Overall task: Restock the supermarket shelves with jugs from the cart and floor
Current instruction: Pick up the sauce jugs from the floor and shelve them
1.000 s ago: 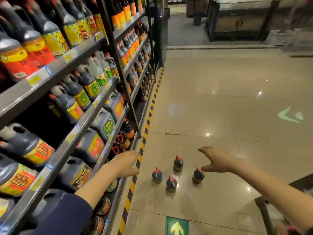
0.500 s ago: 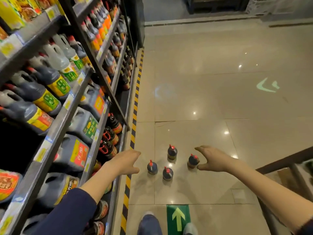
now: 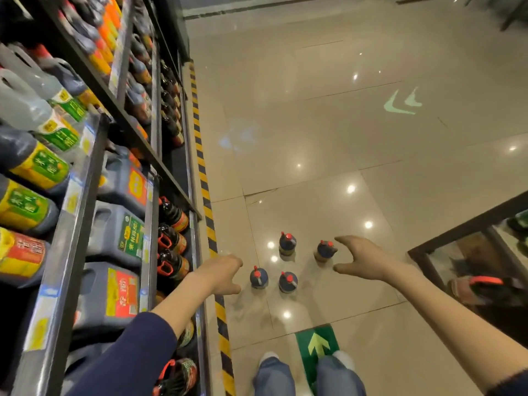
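- Four small, rounded dark plastic jugs with red caps (image 3: pixel 288 281) stand upright on the glossy beige tiled floor (image 3: pixel 314 138), two nearer and two farther.
- Right hand (image 3: pixel 363 261) — thumb and fingers spread in a wide C, empty, just beside the far right jug.
- Left hand (image 3: pixel 225 274) — loosely curled, holding nothing, beside the grey metal shelves (image 3: pixel 74 195).

4 dark red-capped jugs (image 3: pixel 287 243) stand upright, clustered on the floor (image 3: pixel 314 138) beside shelves (image 3: pixel 64 252).

floor (image 3: pixel 314 124) | four dark jugs (image 3: pixel 288 282) standing | green arrow sticker (image 3: pixel 317 344) | striped tape (image 3: pixel 204 181)
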